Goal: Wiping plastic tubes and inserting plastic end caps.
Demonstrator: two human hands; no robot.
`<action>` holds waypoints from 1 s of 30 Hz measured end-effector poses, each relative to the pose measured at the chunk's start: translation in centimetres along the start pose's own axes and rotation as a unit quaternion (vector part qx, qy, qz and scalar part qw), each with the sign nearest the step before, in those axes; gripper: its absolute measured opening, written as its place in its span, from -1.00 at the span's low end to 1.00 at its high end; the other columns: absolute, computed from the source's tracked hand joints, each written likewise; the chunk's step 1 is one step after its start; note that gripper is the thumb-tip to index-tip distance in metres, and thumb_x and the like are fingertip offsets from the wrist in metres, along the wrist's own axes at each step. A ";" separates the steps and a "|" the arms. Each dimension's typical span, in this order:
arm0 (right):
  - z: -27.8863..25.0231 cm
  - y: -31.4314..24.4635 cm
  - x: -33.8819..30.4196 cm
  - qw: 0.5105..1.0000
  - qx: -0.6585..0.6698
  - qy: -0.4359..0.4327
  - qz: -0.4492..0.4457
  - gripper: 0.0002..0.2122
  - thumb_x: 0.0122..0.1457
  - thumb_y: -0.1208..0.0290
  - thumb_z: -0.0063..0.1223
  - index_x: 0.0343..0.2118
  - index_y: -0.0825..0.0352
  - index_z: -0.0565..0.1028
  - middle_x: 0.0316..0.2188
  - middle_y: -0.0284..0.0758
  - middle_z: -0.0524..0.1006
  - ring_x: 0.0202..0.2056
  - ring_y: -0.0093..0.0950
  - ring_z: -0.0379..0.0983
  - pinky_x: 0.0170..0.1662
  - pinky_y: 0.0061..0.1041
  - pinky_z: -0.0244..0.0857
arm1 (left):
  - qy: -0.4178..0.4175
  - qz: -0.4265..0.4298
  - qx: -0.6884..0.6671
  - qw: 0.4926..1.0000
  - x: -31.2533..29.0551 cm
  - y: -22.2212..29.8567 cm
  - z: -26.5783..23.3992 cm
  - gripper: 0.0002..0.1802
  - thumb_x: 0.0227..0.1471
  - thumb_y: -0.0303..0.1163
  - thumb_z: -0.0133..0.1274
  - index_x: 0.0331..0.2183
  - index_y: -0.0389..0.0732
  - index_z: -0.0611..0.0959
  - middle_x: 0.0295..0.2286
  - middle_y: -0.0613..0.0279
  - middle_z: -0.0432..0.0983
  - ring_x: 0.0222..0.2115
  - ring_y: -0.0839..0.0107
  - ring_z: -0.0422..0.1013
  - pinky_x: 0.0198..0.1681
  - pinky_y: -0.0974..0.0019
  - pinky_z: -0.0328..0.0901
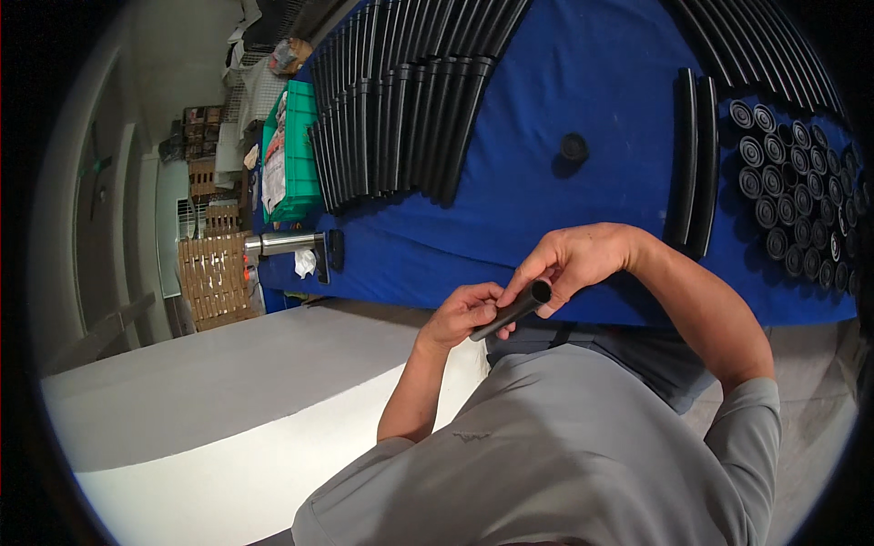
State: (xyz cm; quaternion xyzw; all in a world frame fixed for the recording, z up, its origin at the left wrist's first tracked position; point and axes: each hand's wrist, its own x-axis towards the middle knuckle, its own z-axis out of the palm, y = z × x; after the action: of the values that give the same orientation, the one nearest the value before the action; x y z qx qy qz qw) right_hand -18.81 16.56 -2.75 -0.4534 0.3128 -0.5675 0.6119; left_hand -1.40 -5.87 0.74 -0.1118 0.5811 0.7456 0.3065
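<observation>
One black tube [506, 315] is held between left hand [460, 315] and right hand [583, 259], tilted, just in front of the near edge of the blue surface [583, 205]. Taking it as the clock's centre, its open mouth faces 2 o'clock and its other end lies toward 8 o'clock. From 9 o'clock, the left grip is closed on the far end, fingers bent about it and thumb along its side. From 2 o'clock, the right grip is closed on the mouth end, fingers on one side and thumb on the other; the fingertips of both hands come close together.

At 1 o'clock one black cap [573, 147] lies alone on the surface. A pair of long tubes [694, 164] stretches side by side near 2 o'clock; beyond them stands a cluster of round pieces [801, 187], with a row of rods [756, 50] above it. Overlapping rows of collared tubes [401, 109] fill 11 o'clock. Toward 10 o'clock comes a green crate [301, 164], then a metal cylinder [284, 243] with white paper [305, 264] just beside it. Stacked cartons [215, 278] show at 9, a pale ledge [246, 387] at 8 and a grey shirt [555, 437] at 6.
</observation>
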 end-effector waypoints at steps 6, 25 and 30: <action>0.0 0.8 0.2 0.998 0.004 -0.004 -0.057 -0.61 0.05 0.54 0.27 0.00 0.31 0.57 -0.45 -0.45 0.58 -0.53 -0.67 0.29 -0.41 -0.64 0.25 | -0.014 -0.036 -0.039 0.999 0.1 0.6 0.5 -0.52 0.16 -0.09 0.12 -0.15 -0.35 0.55 -0.38 0.09 0.59 -0.44 0.42 0.54 -0.33 0.43 0.44; 1.0 -1.1 0.2 0.980 -0.108 0.160 -0.054 -0.35 0.06 0.43 0.25 0.24 0.34 0.28 -0.08 -0.23 0.51 -0.18 -0.45 0.49 -0.02 -0.46 0.39 | 0.171 0.200 -0.364 0.894 2.5 -1.0 1.5 -0.72 0.25 -0.15 0.01 -0.08 -0.04 0.57 0.06 0.19 0.46 0.07 0.29 0.38 0.12 0.11 0.33; 0.5 -0.7 0.3 0.992 0.029 0.122 -0.024 -0.46 0.13 0.70 0.10 0.22 0.29 0.35 -0.19 -0.30 0.56 -0.24 -0.54 0.50 -0.06 -0.51 0.44 | 0.091 0.197 -0.430 0.876 2.5 -2.8 1.2 -0.61 0.24 -0.13 0.01 -0.02 -0.16 0.58 0.01 0.16 0.51 0.04 0.29 0.43 0.12 0.22 0.37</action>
State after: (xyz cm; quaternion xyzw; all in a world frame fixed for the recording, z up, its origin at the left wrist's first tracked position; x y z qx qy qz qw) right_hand -18.63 16.44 -1.87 -0.3700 0.3575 -0.6420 0.5685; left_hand -1.49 -3.55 -2.43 -0.1831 0.2381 0.9536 0.0203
